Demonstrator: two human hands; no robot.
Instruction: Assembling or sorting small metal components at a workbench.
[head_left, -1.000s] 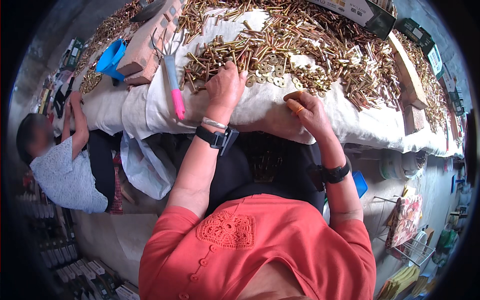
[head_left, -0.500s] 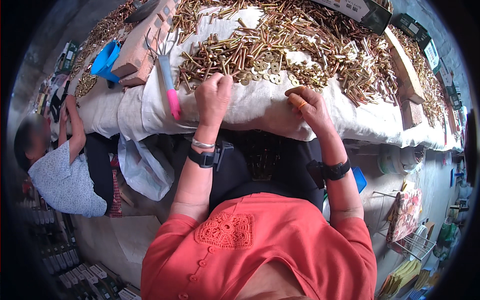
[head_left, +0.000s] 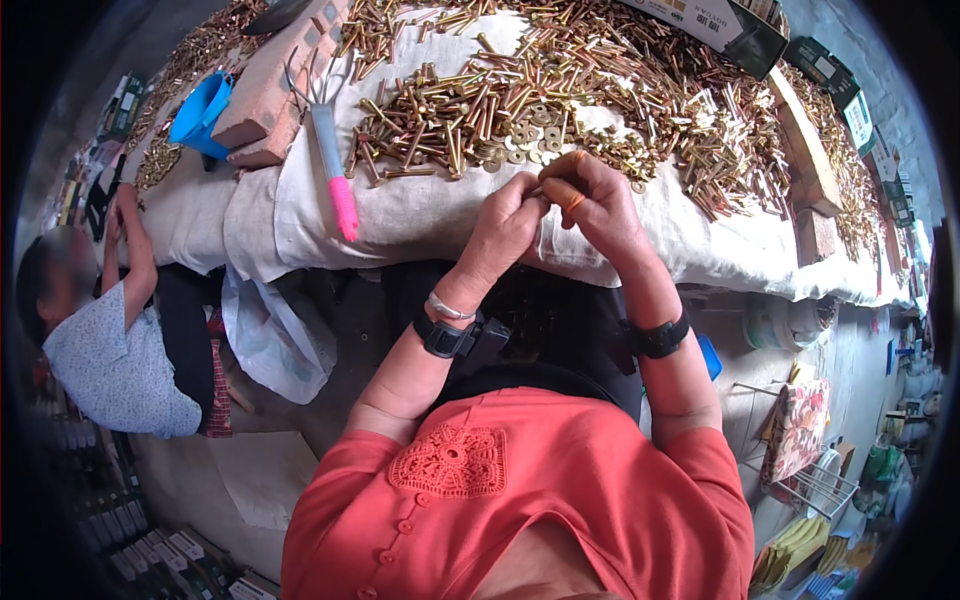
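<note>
Pinching a small brass bolt (head_left: 553,172) between both hands, held just above the cloth edge; it looks short, gold-coloured, mostly hidden by fingers, so whether a washer is on it cannot be told. Left hand (head_left: 505,228) grasps one end with its fingertips, right hand (head_left: 590,200) closes on the other. Risk: the slim piece could slip and drop off the white cloth (head_left: 420,215) into the lap, or get lost in the bolt pile (head_left: 560,80) just beyond. Pink-handled tool (head_left: 333,165) lies to the left.

Coral short-sleeved top with embroidered patch, black wristbands, silver bangle, possibly orange fingertip covers
</note>
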